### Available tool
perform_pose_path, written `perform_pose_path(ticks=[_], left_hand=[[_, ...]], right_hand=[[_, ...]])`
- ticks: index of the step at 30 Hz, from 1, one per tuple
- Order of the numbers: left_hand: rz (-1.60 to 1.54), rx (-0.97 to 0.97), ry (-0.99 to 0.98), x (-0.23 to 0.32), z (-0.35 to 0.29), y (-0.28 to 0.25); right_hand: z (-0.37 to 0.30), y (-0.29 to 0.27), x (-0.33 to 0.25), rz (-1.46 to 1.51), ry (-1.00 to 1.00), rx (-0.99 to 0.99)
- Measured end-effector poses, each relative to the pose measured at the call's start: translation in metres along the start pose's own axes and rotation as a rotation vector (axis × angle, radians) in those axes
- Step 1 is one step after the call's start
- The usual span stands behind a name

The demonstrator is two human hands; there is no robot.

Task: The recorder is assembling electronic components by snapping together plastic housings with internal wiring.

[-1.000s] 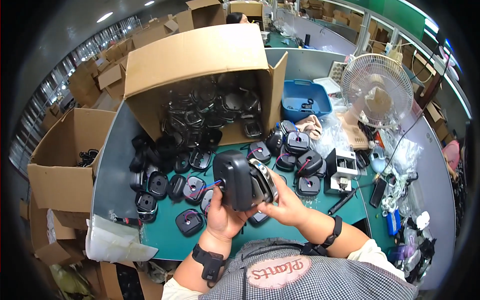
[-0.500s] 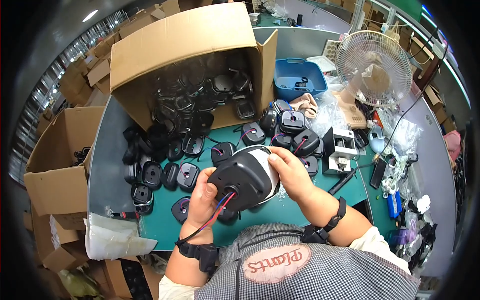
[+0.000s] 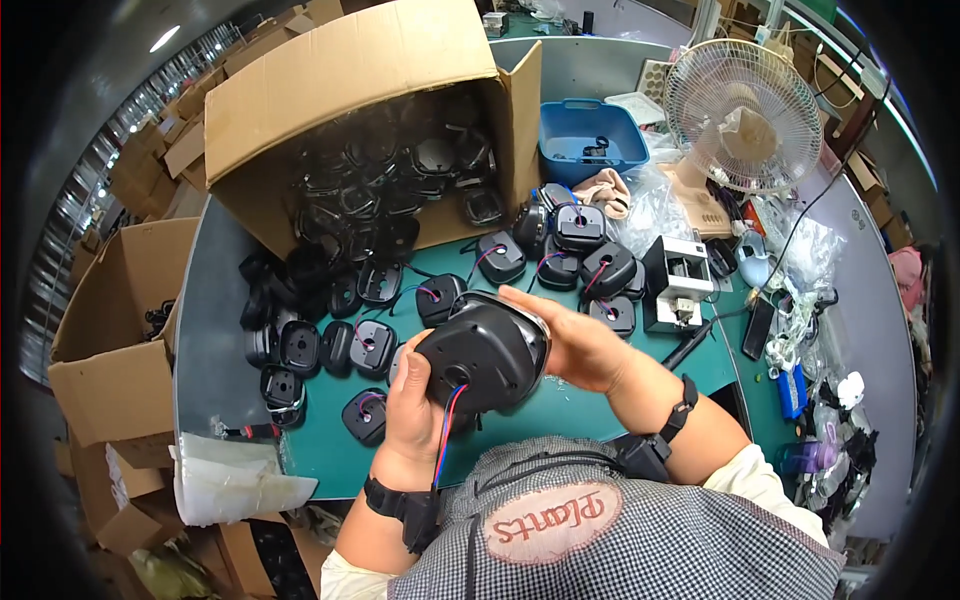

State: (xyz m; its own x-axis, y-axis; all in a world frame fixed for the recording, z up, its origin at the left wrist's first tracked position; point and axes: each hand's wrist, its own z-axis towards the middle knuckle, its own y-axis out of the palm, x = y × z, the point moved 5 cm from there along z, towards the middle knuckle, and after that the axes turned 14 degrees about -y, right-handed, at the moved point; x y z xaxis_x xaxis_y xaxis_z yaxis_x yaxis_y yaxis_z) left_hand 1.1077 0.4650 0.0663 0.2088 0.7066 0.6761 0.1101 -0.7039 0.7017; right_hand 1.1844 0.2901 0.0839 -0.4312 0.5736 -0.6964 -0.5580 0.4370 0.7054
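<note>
Between my two hands is a black rounded-square plastic housing (image 3: 485, 355), tilted, with its back toward me. Red and blue wires (image 3: 446, 430) come out of a round hole in that back and hang past my left wrist. My left hand (image 3: 412, 410) grips its left side, thumb pointing up. Along the right side my right hand (image 3: 585, 345) presses with its fingers, most of them hidden behind the housing. A shiny rim shows on the far right edge. Several similar black housings (image 3: 372, 348) with thin wires lie on the green table (image 3: 590, 410) beyond and to the left.
A large cardboard box (image 3: 350, 85) on its side holds many black parts. Behind to the right stand a blue bin (image 3: 592, 140), a fan (image 3: 742, 115) and a small black-and-white device (image 3: 680, 285). Plastic bags and cables crowd the right side; an open carton (image 3: 115, 390) is at left.
The housing has turned so its back faces me more, hiding the white inner face. My right hand has slid from the top edge onto the right side. The wires hang straighter.
</note>
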Motion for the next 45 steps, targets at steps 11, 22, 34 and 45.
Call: perform_pose_path(ticks=[11, 22, 34, 45], left_hand=[[0.311, 0.043, 0.112, 0.011, 0.003, 0.019], [0.956, 0.255, 0.488, 0.034, -0.003, 0.038], [0.671, -0.024, 0.153, 0.019, 0.011, 0.04], [0.503, 0.063, 0.181, -0.002, 0.022, 0.013]], right_hand=[[0.002, -0.004, 0.016, 0.13, -0.07, 0.073], [0.005, 0.012, 0.012, 0.011, -0.065, 0.038], [0.009, 0.008, 0.0, -0.227, -0.132, -0.024], [0.018, -0.007, 0.001, -0.479, -0.159, 0.18]])
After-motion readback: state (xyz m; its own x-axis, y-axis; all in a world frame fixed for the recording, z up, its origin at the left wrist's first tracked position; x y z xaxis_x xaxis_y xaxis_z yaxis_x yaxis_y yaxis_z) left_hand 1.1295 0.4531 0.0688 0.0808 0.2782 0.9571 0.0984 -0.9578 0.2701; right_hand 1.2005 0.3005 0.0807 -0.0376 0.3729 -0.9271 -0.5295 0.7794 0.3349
